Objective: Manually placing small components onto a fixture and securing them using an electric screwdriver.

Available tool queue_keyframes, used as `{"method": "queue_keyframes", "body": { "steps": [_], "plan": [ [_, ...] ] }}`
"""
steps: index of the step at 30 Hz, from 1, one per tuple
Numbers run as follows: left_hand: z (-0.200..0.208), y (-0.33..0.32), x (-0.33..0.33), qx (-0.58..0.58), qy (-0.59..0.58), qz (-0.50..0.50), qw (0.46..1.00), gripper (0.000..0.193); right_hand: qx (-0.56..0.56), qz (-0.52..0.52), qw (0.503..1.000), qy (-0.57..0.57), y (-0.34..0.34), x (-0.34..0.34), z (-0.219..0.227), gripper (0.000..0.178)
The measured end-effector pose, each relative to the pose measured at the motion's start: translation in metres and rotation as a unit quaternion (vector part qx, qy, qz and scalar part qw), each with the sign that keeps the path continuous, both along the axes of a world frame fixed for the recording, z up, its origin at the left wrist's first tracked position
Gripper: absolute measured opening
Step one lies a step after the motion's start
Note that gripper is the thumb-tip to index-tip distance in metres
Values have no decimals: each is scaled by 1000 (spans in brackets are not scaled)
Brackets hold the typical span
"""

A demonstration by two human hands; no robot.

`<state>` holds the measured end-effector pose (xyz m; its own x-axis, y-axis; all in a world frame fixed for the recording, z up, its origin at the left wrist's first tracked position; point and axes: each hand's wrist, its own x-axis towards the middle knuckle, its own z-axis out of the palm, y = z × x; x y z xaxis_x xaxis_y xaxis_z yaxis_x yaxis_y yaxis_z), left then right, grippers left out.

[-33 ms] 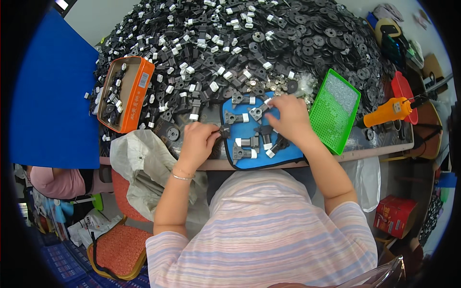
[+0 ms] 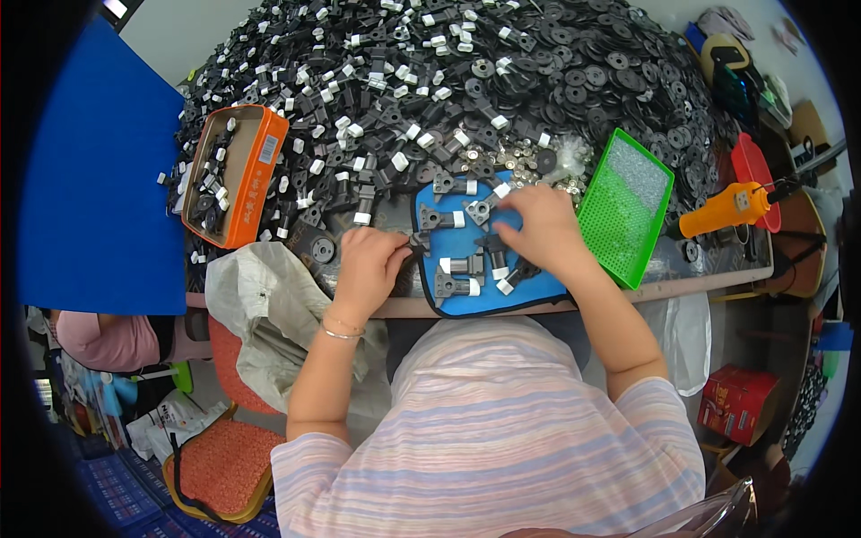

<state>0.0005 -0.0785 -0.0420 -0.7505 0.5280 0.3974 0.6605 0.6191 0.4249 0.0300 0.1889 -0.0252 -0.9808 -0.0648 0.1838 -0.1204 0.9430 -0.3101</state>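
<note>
My left hand is closed, thumb and fingertips pinching a small black plastic part at the left edge of a blue mat. Over the mat's right side hovers my right hand. Its thumb and fingers are apart, and nothing shows between them. Just left of those fingers lies a black triangular part with a white end. Several similar black parts with white ends lie on the mat. One black part is partly hidden under my right hand.
A large heap of black parts and discs covers the far table. To the left stands an orange box with parts inside. On the right are a green tray of small clear pieces and an orange-yellow power screwdriver. Small metal pieces lie beyond the mat.
My right hand has drawn slightly toward me, away from the white-ended part near its fingertips. My left hand stays nearly in place with the black part.
</note>
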Motion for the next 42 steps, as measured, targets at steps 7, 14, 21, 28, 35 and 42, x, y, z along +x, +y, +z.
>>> {"method": "queue_keyframes", "body": {
  "steps": [7,14,21,28,35,42],
  "plan": [
    [-22,3,11,-83,215,-83,970,18,51,75,992,-86,-5,21,-4,39],
    [-24,6,16,-13,114,-50,992,19,-38,65,993,-94,1,16,1,35],
    [-28,8,5,-3,54,-44,998,18,-68,107,991,30,-7,18,-3,28],
    [-30,0,1,-88,161,-34,982,10,-5,140,981,132,-6,26,-24,21],
    [-15,-4,10,-46,111,-32,992,13,-67,135,989,0,4,44,10,39],
    [10,50,25,-21,-64,-79,995,28,-76,20,993,-83,5,64,3,45]
  ]
}}
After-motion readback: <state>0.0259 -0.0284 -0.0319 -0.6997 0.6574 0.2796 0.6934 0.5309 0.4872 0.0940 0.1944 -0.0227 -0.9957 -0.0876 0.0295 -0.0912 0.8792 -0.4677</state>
